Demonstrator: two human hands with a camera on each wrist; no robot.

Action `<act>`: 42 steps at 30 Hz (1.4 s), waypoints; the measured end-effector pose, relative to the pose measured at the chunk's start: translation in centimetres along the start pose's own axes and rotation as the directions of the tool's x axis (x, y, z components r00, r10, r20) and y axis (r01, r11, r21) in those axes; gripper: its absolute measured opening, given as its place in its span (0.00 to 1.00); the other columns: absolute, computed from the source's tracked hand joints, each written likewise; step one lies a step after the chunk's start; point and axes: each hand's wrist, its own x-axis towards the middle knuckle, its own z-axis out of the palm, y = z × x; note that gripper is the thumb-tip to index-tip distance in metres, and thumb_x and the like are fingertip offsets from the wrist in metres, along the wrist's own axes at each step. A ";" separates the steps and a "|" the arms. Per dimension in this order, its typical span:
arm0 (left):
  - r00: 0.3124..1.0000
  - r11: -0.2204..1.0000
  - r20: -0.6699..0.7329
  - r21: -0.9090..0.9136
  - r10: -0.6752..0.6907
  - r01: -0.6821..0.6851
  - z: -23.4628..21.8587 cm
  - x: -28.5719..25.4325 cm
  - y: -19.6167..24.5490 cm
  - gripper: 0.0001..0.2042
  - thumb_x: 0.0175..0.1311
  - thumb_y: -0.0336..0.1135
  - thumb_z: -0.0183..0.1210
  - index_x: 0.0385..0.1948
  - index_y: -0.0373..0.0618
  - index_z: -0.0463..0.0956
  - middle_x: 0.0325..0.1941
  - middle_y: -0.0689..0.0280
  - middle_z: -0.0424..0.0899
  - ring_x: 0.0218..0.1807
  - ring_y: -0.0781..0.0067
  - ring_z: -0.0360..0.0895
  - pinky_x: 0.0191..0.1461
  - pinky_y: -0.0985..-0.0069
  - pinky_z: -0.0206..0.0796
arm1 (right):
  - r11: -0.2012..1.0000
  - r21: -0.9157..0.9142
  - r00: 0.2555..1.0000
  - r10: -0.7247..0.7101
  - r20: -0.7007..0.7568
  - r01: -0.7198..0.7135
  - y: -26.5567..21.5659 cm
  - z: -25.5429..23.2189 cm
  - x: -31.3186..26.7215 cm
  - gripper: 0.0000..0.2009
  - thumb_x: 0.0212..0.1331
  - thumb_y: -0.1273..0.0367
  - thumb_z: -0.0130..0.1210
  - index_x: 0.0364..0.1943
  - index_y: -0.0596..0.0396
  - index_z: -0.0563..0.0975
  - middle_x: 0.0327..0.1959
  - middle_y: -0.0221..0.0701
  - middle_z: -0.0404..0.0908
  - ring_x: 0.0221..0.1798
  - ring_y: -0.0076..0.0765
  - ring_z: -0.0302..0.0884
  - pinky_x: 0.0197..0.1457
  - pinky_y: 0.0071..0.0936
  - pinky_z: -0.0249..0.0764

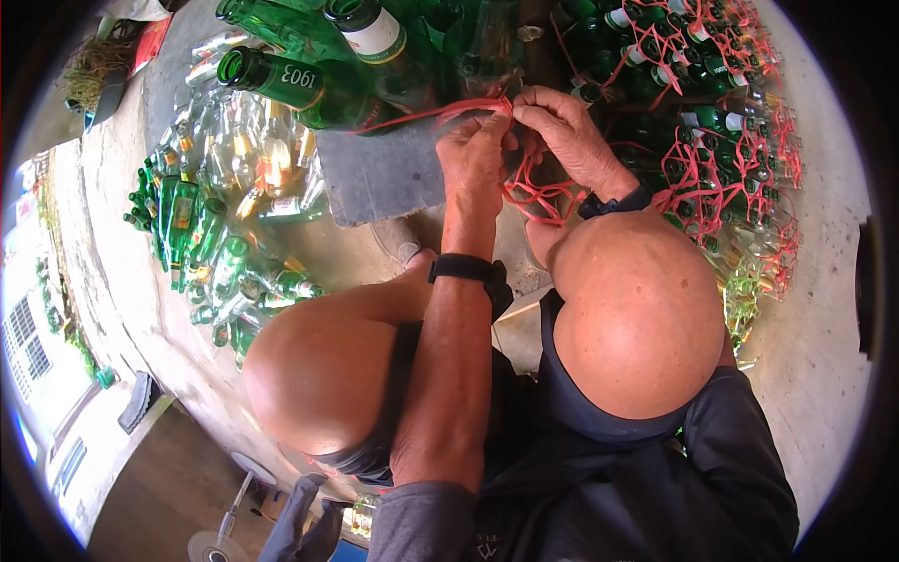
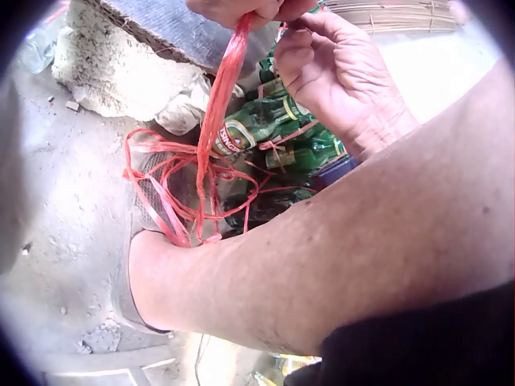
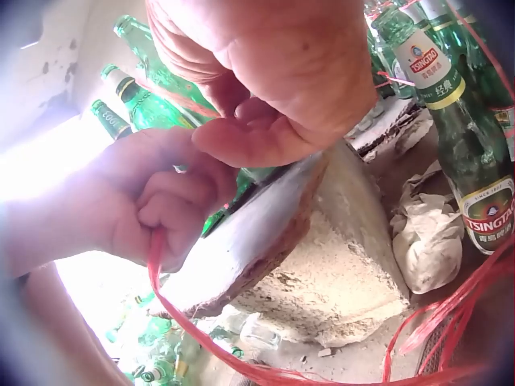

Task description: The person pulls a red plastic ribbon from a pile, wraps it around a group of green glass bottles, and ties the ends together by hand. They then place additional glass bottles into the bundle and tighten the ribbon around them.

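Several green glass bottles (image 1: 272,80) stand bunched on a grey slab (image 1: 379,178), with red plastic twine (image 1: 421,117) drawn along their near side. My left hand (image 1: 471,155) grips the twine, fingers curled, and a strand (image 3: 173,293) hangs out below its fist in the right wrist view. Right beside it, my right hand (image 1: 573,136) pinches the twine between thumb and forefinger where the strands meet. In the left wrist view, a loose tangle of twine (image 2: 197,189) drops from the left hand to beside a foot.
Many twine-tied bottles (image 1: 702,131) stand at the right. Loose clear and green bottles (image 1: 197,220) lie heaped at the left. A rough pale block (image 3: 322,257) supports the slab, with crumpled white material (image 3: 426,241) beside it. Both bare knees (image 1: 641,314) rise close below the hands.
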 end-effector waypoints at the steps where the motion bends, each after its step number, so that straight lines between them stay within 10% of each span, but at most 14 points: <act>1: 1.000 1.000 0.004 -0.007 -0.001 0.001 0.1 -0.1 0.1 0.12 0.64 0.32 0.64 0.20 0.39 0.75 0.22 0.66 0.77 0.21 0.77 0.71 0.24 0.78 0.64 | 1.000 -0.008 1.000 -0.005 -0.006 0.005 0.1 0.0 0.0 0.09 0.67 0.66 0.56 0.38 0.57 0.81 0.31 0.21 0.81 0.33 0.15 0.74 0.38 0.19 0.72; 21: 0.990 0.990 0.072 -0.075 0.123 -0.117 0.1 -0.3 -0.5 0.09 0.63 0.34 0.63 0.23 0.42 0.79 0.20 0.72 0.76 0.15 0.86 0.62 0.16 0.83 0.50 | 0.999 0.033 0.999 0.038 -0.016 -0.038 -0.3 0.2 -0.5 0.12 0.70 0.63 0.52 0.38 0.57 0.80 0.29 0.24 0.81 0.29 0.17 0.75 0.32 0.19 0.73; 42: 0.997 0.992 0.081 -0.120 -0.021 0.031 -0.2 0.3 -0.8 0.08 0.66 0.31 0.59 0.31 0.36 0.79 0.26 0.69 0.75 0.29 0.76 0.74 0.34 0.73 0.76 | 0.981 0.185 0.998 0.060 0.023 -0.064 0.2 -0.1 0.2 0.10 0.69 0.65 0.57 0.43 0.58 0.81 0.31 0.27 0.82 0.29 0.19 0.79 0.30 0.19 0.78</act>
